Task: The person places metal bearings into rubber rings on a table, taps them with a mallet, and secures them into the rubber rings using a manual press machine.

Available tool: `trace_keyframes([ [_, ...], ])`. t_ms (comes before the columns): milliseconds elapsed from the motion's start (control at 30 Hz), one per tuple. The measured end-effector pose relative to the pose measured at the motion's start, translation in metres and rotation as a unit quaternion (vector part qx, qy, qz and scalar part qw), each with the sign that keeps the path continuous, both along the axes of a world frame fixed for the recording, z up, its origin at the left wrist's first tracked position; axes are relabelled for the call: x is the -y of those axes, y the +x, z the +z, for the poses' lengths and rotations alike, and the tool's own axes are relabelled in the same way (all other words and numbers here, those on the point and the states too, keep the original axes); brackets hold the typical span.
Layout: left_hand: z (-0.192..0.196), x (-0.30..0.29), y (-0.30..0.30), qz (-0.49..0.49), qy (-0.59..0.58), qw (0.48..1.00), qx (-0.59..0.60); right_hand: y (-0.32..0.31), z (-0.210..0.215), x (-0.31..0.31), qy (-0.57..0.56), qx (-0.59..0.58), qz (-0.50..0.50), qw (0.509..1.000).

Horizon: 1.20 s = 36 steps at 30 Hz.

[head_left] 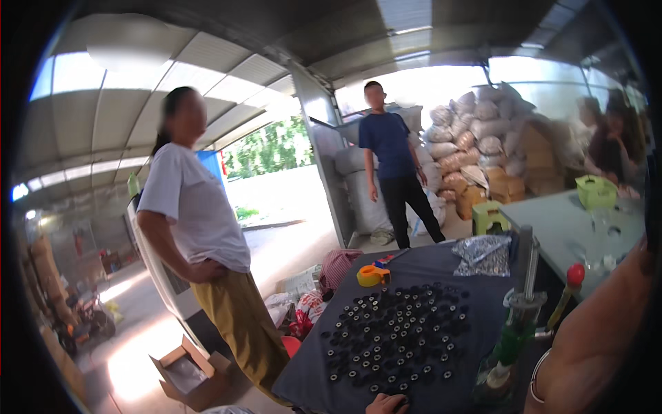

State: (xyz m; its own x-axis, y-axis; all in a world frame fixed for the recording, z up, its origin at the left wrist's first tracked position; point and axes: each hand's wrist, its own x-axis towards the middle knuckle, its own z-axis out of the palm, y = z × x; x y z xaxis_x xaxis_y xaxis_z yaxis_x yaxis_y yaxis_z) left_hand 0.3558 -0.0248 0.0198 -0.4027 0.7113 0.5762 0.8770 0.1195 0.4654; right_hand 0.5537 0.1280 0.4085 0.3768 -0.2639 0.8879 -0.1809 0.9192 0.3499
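Observation:
At the bottom edge, part of my left hand [385,404] shows with fingers curled over a small black round piece [400,408]. The frame cuts off the rest of that hand. Just beyond it, many similar black round pieces [396,331], several with shiny metal ring centres, lie spread over a dark cloth-covered table [441,265]. My right forearm [586,338], with a bangle at the wrist, reaches in from the right; the hand itself is out of the frame. Beside this arm stands a green hand press [514,324] with a metal column and a red-knobbed lever [574,274].
An orange tape roll [370,276] and a clear bag of small metal parts [483,255] lie on the table's far side. A pale table [552,217] with green baskets adjoins at right. Two people stand beyond the table; others sit far right. An open carton [189,372] sits on the floor.

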Motion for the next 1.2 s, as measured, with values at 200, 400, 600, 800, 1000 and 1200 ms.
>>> trace_keyframes([
  [200,-0.010,-0.005,-0.011,-0.019,-0.029,0.999,-0.005,-0.019,-0.014,0.009,-0.009,0.076,0.062,0.995],
  [400,-0.008,-0.015,-0.014,-0.012,-0.010,1.000,-0.001,-0.021,-0.044,0.017,-0.062,0.085,0.061,0.993],
  [600,-0.012,-0.021,-0.012,-0.015,0.015,1.000,-0.020,0.001,-0.068,0.040,-0.111,0.123,0.048,0.985],
  [800,-0.015,-0.004,-0.014,-0.006,0.003,1.000,0.002,0.005,-0.073,0.065,-0.110,0.119,0.055,0.985],
  [1000,-0.013,-0.004,-0.011,-0.005,0.012,1.000,-0.005,-0.037,-0.185,0.045,-0.143,0.312,0.043,0.938],
  [1200,-0.012,-0.016,-0.011,-0.032,0.029,0.999,-0.007,-0.033,-0.327,0.014,-0.356,0.408,0.014,0.841],
])
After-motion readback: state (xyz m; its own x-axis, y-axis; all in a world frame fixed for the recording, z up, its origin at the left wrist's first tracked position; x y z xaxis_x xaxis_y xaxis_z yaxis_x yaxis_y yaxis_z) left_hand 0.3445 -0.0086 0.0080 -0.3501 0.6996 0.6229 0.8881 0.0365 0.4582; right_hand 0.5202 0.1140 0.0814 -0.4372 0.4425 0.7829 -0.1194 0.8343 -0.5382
